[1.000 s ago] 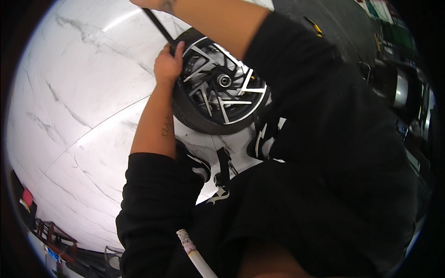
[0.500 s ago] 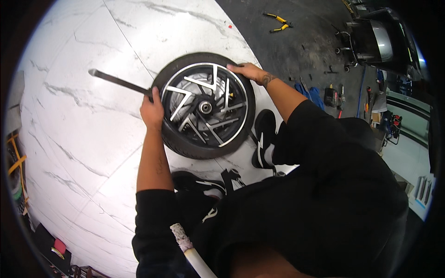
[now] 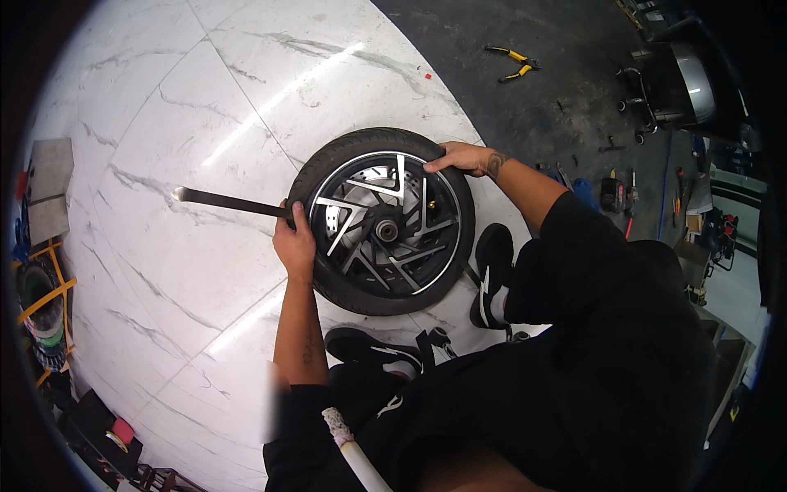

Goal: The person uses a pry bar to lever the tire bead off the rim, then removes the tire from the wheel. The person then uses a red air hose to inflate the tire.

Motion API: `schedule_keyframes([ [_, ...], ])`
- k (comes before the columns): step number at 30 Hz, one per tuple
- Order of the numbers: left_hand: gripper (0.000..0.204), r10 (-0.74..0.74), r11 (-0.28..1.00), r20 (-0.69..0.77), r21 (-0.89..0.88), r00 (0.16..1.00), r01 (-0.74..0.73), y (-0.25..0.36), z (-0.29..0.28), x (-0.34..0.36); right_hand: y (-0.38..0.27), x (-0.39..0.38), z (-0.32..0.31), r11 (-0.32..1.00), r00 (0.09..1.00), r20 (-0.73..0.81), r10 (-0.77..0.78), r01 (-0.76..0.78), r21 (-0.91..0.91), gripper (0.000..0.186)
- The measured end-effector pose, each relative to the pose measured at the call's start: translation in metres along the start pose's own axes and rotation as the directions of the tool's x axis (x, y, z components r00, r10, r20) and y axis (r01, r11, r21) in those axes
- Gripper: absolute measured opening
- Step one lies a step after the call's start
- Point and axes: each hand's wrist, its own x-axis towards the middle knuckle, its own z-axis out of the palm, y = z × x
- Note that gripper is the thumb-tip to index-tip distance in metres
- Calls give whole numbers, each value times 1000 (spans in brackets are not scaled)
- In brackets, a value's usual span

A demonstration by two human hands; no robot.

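A motorcycle wheel with a black tyre (image 3: 348, 287) and a black-and-silver rim (image 3: 361, 256) is in front of me over the pale floor. My left hand (image 3: 293, 243) is closed on the tyre's left side, thumb on top. Beside that thumb, a long flat dark metal bar (image 3: 234, 202) sticks out leftward from the tyre's edge; whether my fingers also hold it is hidden. With its thumb at the rim, my right hand (image 3: 457, 158) grips the tyre's upper right. A brake disc (image 3: 334, 217) shows through the spokes.
My shoes (image 3: 494, 262) are close to the tyre's near side. Yellow-handled pliers (image 3: 516, 64) lie on the dark floor (image 3: 447, 37), with several tools farther right. A wheeled stool (image 3: 676, 86) stands at the upper right. A lit cigarette (image 3: 348, 447) juts in at the bottom.
The wheel and both hands appear lower and farther right as the view shifts. The bar lies closer to level in the picture. Both hands keep their hold on the tyre.
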Motion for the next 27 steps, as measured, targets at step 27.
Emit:
schedule_keyframes([
  [27, 61, -33, 998, -10, 62, 999, 34, 5, 7, 5, -15, -7, 14, 999, 994, -109, 7, -12, -43, 75],
])
